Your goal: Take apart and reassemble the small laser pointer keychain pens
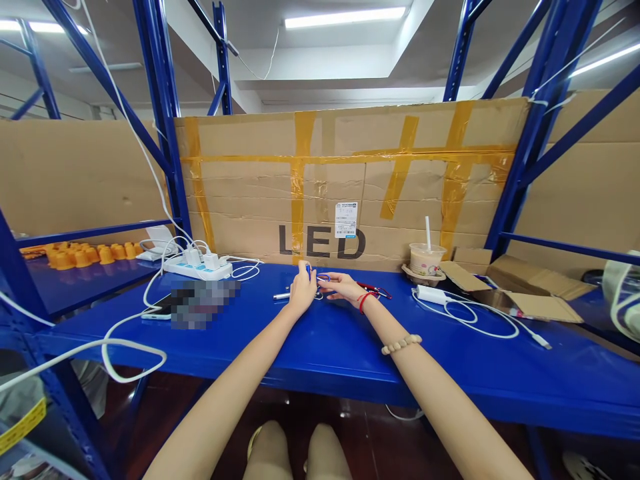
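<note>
Both hands meet above the middle of the blue tabletop. My left hand (303, 291) is closed, its fingers pinching a small, thin blue item (324, 277) whose exact kind is too small to make out. From the other side, my right hand (345, 287) reaches in with thumb and fingertips closed on the same item. A silver pen-like stick (281, 296) lies just left of my left hand. Beside my right wrist rests a red-handled tool (377, 291), partly hidden by the hand.
A white power strip (197, 267) with plugs and cables sits at left, near a phone (160, 308). To the right are a drink cup (427, 259) with a straw, a white charging cable (470, 310) and an opened cardboard box (535, 287). A taped cardboard panel (250, 200) stands behind.
</note>
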{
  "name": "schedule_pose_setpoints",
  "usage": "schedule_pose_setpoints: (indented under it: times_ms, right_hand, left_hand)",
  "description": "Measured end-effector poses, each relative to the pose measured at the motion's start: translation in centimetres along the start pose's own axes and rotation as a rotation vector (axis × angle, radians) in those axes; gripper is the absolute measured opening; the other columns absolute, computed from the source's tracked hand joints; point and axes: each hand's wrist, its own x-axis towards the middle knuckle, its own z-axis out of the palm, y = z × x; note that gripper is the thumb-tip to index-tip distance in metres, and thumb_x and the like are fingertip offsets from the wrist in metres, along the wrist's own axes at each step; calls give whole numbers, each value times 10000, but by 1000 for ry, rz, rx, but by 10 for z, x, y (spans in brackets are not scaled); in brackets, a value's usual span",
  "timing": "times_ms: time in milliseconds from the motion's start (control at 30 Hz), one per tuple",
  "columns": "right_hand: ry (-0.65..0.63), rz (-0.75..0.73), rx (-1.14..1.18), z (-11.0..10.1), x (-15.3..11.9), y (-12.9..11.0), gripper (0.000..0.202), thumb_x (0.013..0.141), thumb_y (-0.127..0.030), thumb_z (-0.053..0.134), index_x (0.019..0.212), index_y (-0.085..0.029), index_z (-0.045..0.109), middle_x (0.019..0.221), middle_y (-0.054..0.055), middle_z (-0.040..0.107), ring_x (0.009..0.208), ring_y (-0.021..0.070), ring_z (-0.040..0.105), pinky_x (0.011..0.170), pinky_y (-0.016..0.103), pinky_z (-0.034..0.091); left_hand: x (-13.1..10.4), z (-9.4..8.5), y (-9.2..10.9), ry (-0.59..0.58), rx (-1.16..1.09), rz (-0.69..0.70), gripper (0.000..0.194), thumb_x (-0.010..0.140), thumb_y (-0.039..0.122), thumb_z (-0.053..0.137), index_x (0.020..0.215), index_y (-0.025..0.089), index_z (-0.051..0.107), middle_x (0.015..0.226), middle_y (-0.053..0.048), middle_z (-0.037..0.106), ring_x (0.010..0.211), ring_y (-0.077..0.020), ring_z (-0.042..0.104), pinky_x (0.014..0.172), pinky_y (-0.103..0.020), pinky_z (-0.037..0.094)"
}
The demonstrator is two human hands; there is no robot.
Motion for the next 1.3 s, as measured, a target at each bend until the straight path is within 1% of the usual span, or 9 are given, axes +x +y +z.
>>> schedule_pose_setpoints:
  times_ms: [100,267,400,600,800,933,1033,1167,1300]
  right_hand:
    - [13,-18,-14,0,0,0,214,633,-153,709,842,-154,660,748,33,679,623,98,629,468,142,491]
    - [50,-39,-22,-2,2,1,247,635,-150,709,876,-151,656,757,35,683,627,96,630,471,141,488]
    - [63,-44,-22,-3,4,2,233,643,-145,702,872,-148,658,748,33,681,612,93,626,472,148,493]
    - [91,-44,-21,-3,5,2,214,661,-136,685,871,-131,648,805,50,679,619,95,630,470,156,501]
    - [97,-48,-16,-2,5,2,221,654,-150,693,869,-127,650,813,60,682,624,105,637,473,161,506]
    - [121,-69,-13,-1,5,2,216,678,-150,673,891,-122,650,858,75,681,622,101,637,466,157,503]
    - [160,-103,-11,-2,6,2,239,690,-148,661,928,-130,641,934,82,670,623,87,632,455,139,492]
    - [199,-144,-13,-3,8,2,304,671,-160,681,970,-138,631,989,92,657,623,76,624,438,122,474]
    - [199,-162,-29,-3,8,2,304,647,-174,701,943,-138,644,971,89,663,635,83,624,423,116,460]
  left_hand:
    - [-1,-1,1,-4,10,2,172,875,284,320,1020,201,363,849,-62,631,823,-219,610,665,-292,415]
    - [-2,-3,3,-2,39,-17,210,881,286,315,1065,194,358,889,-75,639,840,-218,615,664,-284,415]
    - [-2,-4,4,22,60,-39,227,886,286,302,1082,191,362,880,-79,643,840,-224,615,659,-282,409]
    - [-3,-5,3,65,97,-71,239,888,275,288,1094,183,368,902,-101,640,849,-243,610,657,-290,403]
    - [-2,-4,2,85,83,-68,225,884,265,285,1073,181,375,909,-106,634,844,-250,607,646,-293,401]
    - [0,-3,-1,77,10,-66,183,877,286,313,1026,201,378,864,-77,629,805,-227,608,658,-292,402]
    - [2,1,-4,56,-105,-26,137,856,295,362,967,217,382,800,-42,613,750,-205,602,664,-293,403]
    - [3,7,-8,21,-222,47,79,821,251,425,884,224,387,686,10,575,662,-166,582,654,-272,409]
    - [5,11,-10,22,-265,66,63,807,209,431,840,225,380,591,45,532,595,-143,557,646,-258,406]
